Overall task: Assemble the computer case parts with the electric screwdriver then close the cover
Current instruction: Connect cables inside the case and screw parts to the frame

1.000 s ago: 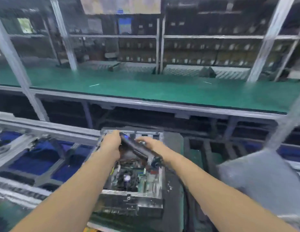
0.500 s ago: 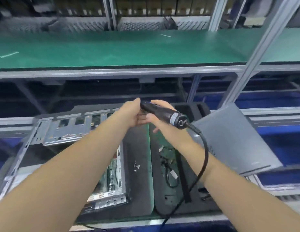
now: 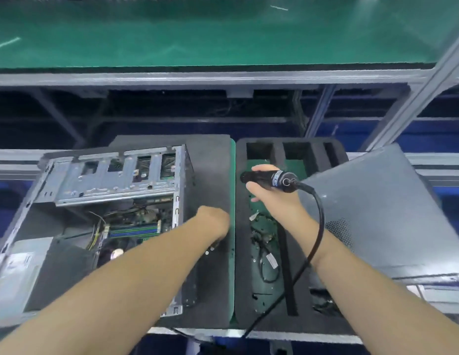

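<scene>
The open computer case point(image 3: 108, 180) lies on its side at the left, with its motherboard and cables showing. My right hand point(image 3: 273, 201) grips the black electric screwdriver point(image 3: 270, 178) above the black foam tray point(image 3: 289, 153); the tool's cord point(image 3: 316, 226) runs down along my forearm. My left hand point(image 3: 214, 221) is bent down over the dark foam pad point(image 3: 210, 162) between case and tray, just above a few small screws point(image 3: 210, 250). Its fingers are hidden under the hand. The grey case cover point(image 3: 377, 213) leans at the right.
The foam tray holds loose cables and small parts point(image 3: 264, 242) on a green bottom. A green-topped shelf point(image 3: 223, 34) with a metal frame runs across behind the bench. A slanted metal post point(image 3: 428, 80) rises at the right.
My left hand has let go of the screwdriver and dropped to the foam pad beside the case. My right hand alone now holds the tool over the tray. My view has tilted downward.
</scene>
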Demonstrator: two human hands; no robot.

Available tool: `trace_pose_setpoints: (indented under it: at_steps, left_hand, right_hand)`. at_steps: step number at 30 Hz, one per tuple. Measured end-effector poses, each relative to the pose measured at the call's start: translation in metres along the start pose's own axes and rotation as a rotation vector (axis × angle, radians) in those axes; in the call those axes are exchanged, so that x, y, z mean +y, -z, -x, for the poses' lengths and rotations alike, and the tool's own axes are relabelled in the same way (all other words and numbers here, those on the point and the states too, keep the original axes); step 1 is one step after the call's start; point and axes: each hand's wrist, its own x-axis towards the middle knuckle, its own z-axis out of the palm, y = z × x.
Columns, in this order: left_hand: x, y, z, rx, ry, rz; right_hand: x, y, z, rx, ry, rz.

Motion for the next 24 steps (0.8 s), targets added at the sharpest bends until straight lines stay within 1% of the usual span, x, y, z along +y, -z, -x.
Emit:
trace_pose_setpoints:
  at_steps: [2,6,9,14,16,18,22,24]
  left_hand:
    - [0.009,-0.008,0.001,-0.012,0.029,-0.024]
    - [0.019,-0.016,0.006,0.023,0.101,0.004]
    - [0.021,-0.018,0.011,-0.013,0.141,0.042]
    - [0.023,-0.016,0.024,0.009,0.186,0.046]
    - [0.018,-0.01,0.031,0.043,0.234,0.151]
    - [0.009,-0.001,0.038,0.162,0.264,0.336]
    - [-0.02,0.02,0.062,0.552,0.245,0.721]
    - [-0.041,0.028,0.076,0.708,0.271,0.89]
  right_hand:
    - [0.005,-0.001,-0.005,-0.065,-0.001,0.021]
    - [0.016,-0.004,-0.009,-0.193,0.004,0.036]
    - [0.02,-0.005,-0.007,-0.277,0.018,0.032]
    - [0.017,-0.005,-0.002,-0.347,0.001,-0.006]
    - [0.01,-0.004,-0.002,-0.346,-0.015,-0.036]
    - [0.001,-0.002,-0.003,-0.319,-0.015,-0.068]
    - [-0.026,-0.008,-0.011,-0.218,0.014,-0.145]
    - [-0.044,-0.016,-0.015,-0.185,0.053,-0.159]
